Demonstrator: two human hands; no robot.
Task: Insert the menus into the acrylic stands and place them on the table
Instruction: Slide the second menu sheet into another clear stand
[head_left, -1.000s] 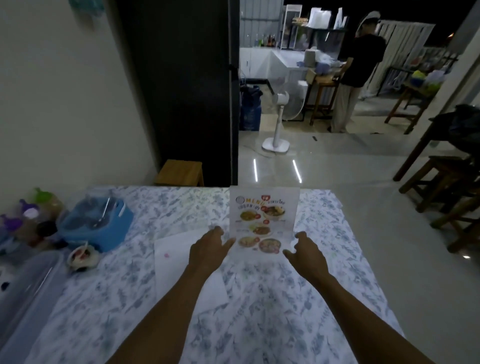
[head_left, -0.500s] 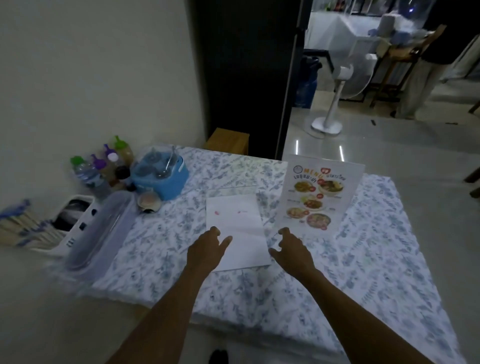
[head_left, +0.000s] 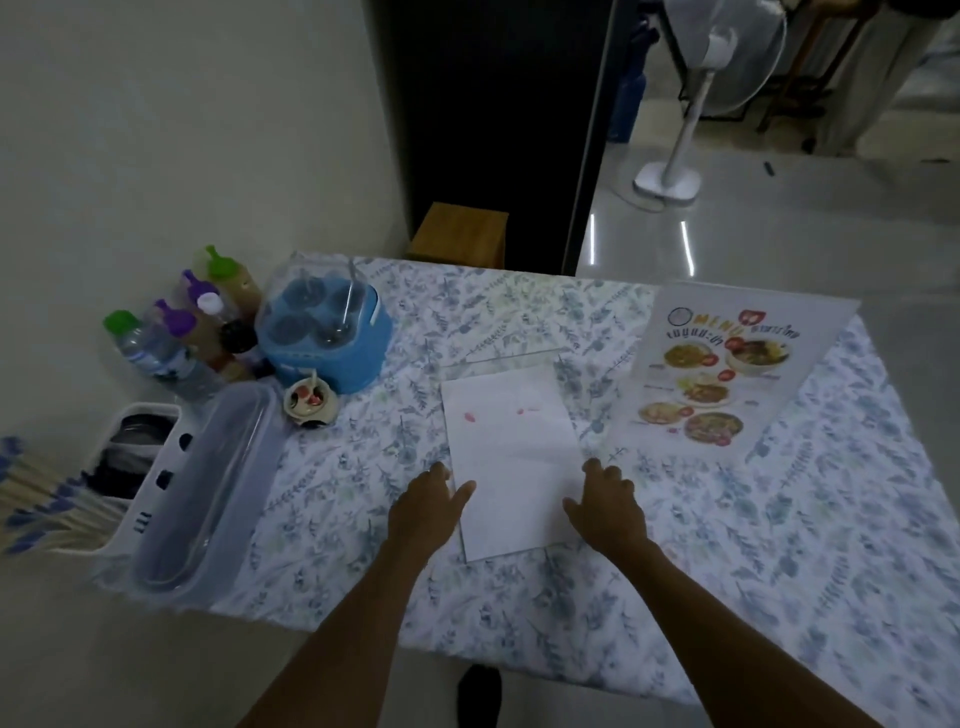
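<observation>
1. The blank-side-up menu sheet (head_left: 511, 457) lies flat at frame centre on the floral tablecloth (head_left: 779, 545), long axis running away from the person.
2. Left hand (head_left: 426, 512) and right hand (head_left: 608, 506) flank its near end, equally close, fingers loosely spread, pinching nothing.
3. The filled acrylic stand (head_left: 727, 374) stands upper right; another clear stand (head_left: 498, 358) seems to sit just beyond the sheet.

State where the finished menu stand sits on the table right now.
In the head view, the menu stand stands upright at the table's far right, beyond the right hand and right of the white sheet.
</observation>
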